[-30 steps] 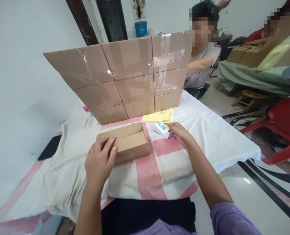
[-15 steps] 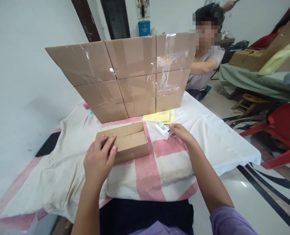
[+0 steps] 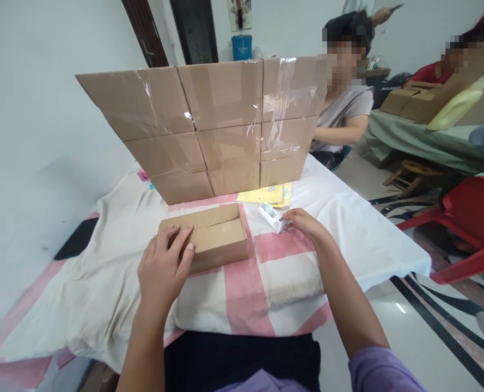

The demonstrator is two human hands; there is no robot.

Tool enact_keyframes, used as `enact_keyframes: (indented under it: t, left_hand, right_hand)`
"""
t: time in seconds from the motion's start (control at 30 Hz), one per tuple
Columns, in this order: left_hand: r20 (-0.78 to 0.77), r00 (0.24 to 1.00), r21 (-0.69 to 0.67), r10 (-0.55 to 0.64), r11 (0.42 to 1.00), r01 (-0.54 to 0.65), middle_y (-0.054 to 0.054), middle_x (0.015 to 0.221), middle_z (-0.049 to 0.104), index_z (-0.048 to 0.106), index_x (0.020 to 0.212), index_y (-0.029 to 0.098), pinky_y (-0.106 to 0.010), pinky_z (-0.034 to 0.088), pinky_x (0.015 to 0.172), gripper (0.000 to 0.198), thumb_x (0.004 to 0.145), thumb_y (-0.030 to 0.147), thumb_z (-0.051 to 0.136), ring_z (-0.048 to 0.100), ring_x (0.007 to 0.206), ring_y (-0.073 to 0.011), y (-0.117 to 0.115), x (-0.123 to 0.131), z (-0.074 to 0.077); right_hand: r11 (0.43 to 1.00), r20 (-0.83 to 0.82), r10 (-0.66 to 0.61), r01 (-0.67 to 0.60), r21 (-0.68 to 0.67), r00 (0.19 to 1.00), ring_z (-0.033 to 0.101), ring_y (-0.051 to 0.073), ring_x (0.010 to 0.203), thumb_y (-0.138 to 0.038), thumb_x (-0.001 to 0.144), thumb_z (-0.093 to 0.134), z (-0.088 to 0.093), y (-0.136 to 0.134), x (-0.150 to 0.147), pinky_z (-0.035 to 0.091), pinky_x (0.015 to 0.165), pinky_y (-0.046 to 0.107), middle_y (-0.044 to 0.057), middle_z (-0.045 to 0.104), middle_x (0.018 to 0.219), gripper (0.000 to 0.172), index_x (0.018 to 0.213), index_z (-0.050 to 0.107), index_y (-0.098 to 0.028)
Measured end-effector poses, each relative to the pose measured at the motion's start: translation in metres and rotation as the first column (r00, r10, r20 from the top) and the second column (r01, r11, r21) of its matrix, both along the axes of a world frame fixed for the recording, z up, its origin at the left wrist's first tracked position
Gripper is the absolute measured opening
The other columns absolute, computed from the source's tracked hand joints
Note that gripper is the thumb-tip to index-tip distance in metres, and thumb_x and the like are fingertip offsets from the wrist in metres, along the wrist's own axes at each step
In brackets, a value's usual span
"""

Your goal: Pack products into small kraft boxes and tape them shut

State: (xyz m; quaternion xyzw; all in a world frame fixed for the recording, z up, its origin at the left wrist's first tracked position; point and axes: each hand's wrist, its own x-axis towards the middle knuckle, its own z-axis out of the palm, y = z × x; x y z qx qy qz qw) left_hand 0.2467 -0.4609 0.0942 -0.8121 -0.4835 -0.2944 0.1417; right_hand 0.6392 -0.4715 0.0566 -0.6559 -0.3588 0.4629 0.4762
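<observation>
A closed brown cardboard box (image 3: 221, 231) lies on the cloth in front of me. My left hand (image 3: 167, 258) rests flat on the box's left end, fingers apart. To the right of the box is a small white tape dispenser (image 3: 271, 218) with a roll of clear tape in it. My right hand (image 3: 301, 222) has thumb and fingers closed at the dispenser's near right end. Whether the fingertips pinch the tape's loose end or only the dispenser's body is too small to make out.
Behind the box stands a tall wall of taped cardboard boxes (image 3: 229, 130), with yellow paper sheets (image 3: 264, 195) at its foot. A black flat object (image 3: 76, 239) lies at the left. Another person (image 3: 343, 117) sits beyond the wall. A red chair (image 3: 470, 223) stands at the right.
The person beyond the boxes has shifted, and a second person now shows behind the far boxes at the right. Both my hands have hardly moved.
</observation>
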Motion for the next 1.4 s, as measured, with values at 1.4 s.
enact_keyframes:
  t: [1.4]
  left_hand:
    - [0.04, 0.999, -0.001, -0.027, 1.0, 0.027, -0.012, 0.128, 0.063, 0.065, 0.134, 0.021, -0.044, 0.047, 0.104, 0.042, 0.101, 0.037, 0.045, 0.059, 0.121, -0.0303, -0.004, -0.001, 0.001]
  right_hand:
    - [0.982, 0.1, 0.106, -0.088, -0.169, 0.989, 0.045, 0.009, 0.045, -0.047, 0.082, 0.072, 0.02, -0.021, 0.011, 0.031, 0.042, 0.023, 0.003, 0.061, 0.056, 0.036, 0.074, 0.072, -0.013]
